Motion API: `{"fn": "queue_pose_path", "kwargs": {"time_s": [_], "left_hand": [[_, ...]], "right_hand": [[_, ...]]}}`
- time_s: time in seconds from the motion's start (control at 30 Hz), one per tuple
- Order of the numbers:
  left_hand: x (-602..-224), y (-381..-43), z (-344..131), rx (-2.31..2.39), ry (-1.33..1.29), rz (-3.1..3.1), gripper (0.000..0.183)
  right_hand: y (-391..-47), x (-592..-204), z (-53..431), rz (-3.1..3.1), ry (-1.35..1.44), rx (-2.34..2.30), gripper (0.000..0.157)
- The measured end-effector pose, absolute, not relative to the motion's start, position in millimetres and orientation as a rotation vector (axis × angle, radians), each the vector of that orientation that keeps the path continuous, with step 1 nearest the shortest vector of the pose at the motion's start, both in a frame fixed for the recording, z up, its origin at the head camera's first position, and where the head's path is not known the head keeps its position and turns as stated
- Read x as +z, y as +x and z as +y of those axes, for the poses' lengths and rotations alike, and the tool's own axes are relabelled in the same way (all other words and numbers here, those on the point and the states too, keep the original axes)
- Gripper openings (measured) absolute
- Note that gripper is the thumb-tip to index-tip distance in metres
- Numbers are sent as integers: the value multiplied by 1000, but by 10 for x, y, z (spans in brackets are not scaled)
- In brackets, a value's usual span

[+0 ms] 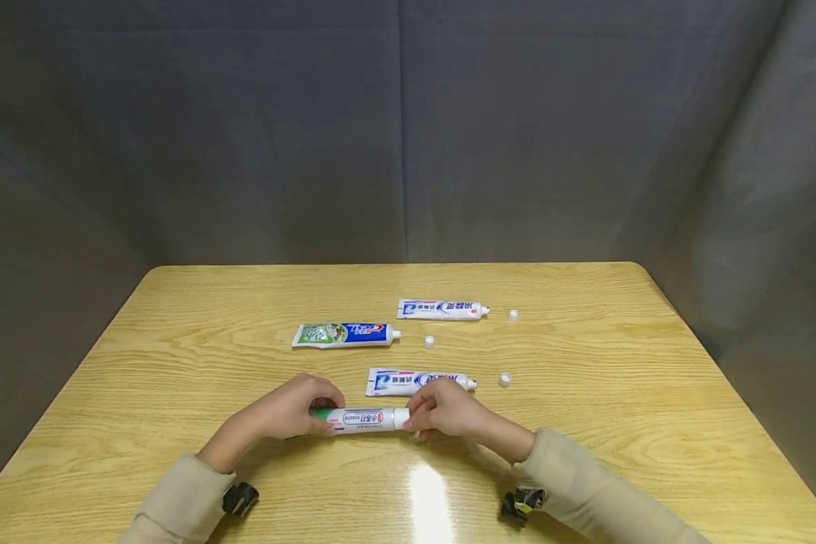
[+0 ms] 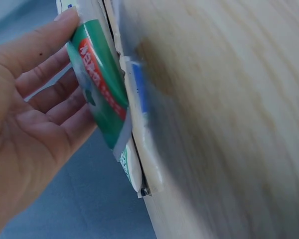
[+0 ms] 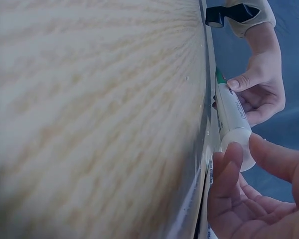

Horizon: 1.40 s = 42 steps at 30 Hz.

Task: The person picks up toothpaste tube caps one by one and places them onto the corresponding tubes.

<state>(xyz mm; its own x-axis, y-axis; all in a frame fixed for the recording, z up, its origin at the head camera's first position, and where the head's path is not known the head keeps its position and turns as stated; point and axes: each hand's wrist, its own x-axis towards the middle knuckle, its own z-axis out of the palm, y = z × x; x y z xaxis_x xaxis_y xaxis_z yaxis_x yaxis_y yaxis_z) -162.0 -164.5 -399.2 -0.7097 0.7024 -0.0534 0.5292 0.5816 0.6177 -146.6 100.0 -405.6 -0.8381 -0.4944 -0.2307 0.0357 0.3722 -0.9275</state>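
Observation:
My left hand [image 1: 287, 409] grips a white and green toothpaste tube [image 1: 363, 420] around its green tail end, thumb on the near side. The tube lies level, close over the table's front half. At its other end, the fingers of my right hand [image 1: 451, 410] pinch the white cap [image 1: 400, 418], which sits on the tube. The left wrist view shows the flat green tail [image 2: 103, 82] with a red band under my left thumb. In the right wrist view my thumb and fingers are around the cap [image 3: 243, 149].
Just behind my hands lies an uncapped white and blue toothpaste tube [image 1: 401, 382], with a loose cap [image 1: 505, 380] to its right. Farther back are a green and blue tube [image 1: 343, 335] with its cap [image 1: 429, 341], and another white tube [image 1: 442, 309] with a cap [image 1: 513, 315].

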Motion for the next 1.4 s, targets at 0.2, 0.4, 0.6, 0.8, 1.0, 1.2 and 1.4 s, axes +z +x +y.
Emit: {"fn": "queue_pose_path", "kwargs": {"time_s": [0.2,0.4,0.6,0.8,1.0,1.2,1.4], "left_hand": [[-3991,-1625,-1628,803,973,2525,20],[-3989,-1625,-1628,790,973,2521,19],[-3989,-1623,-1626,744,1020,2547,19],[-4006,-1617,-1621,689,1072,2578,21],[-4008,-1603,-1627,646,1095,2601,22],[-3994,-1608,-1648,674,1089,2594,20],[-3945,-1623,-1670,830,1126,2554,15]], "right_hand": [[-1491,-4083,980,2201,-375,-1432,13],[-1498,-4108,974,2219,-415,-1404,9],[-1491,-4108,990,2293,-478,-1327,11],[-1487,-4123,1004,2372,-571,-1266,12],[-1490,-4135,1031,2354,-604,-1333,22],[-1486,-4105,1081,2298,-659,-1404,23],[-1473,-4069,1120,2290,-705,-1417,18]]}}
